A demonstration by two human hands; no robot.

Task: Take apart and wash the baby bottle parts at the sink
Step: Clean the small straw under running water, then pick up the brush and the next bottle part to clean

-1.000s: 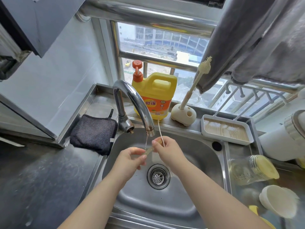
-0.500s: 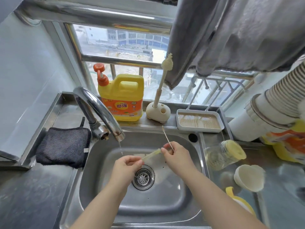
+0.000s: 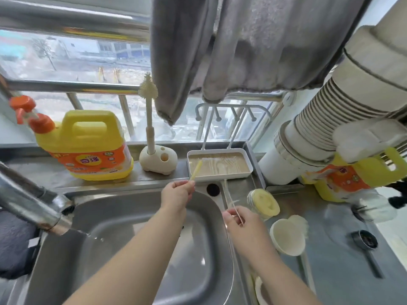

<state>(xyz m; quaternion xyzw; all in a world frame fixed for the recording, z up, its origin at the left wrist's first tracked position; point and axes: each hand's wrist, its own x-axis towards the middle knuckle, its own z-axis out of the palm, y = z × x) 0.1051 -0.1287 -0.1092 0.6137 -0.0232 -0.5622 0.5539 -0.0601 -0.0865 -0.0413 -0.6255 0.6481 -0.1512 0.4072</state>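
Over a steel sink (image 3: 136, 249), the left hand (image 3: 176, 194) pinches a pale yellow straw tube (image 3: 196, 169), its tip over the far white drying tray (image 3: 247, 170). To the right, the right hand (image 3: 239, 221) pinches a thin straw brush (image 3: 234, 206) near a clear bottle (image 3: 263, 203) lying on the counter.

Detergent jug (image 3: 88, 148): yellow body, orange label carrying a yellow oval, orange pump top (image 3: 26, 111). A second jug (image 3: 361, 172) at right shows the same yellow and orange. Bottle brush (image 3: 148, 89) and its holder (image 3: 157, 160): cream. Drying tray (image 3: 220, 165): white rim, tan ribbed floor. Straw (image 3: 196, 170) pinched in the left hand (image 3: 177, 193): pale yellow. Thin brush (image 3: 236, 211) in the right hand (image 3: 240, 219): whitish. Bottle (image 3: 263, 202): clear, pale yellow end. Cap (image 3: 287, 236): cream. Sink (image 3: 136, 238) and surface (image 3: 330, 271): plain steel grey. Hanging towels (image 3: 242, 45): grey. Duct (image 3: 330, 102): white with dark rings. Cloth (image 3: 13, 243) at left: dark navy.
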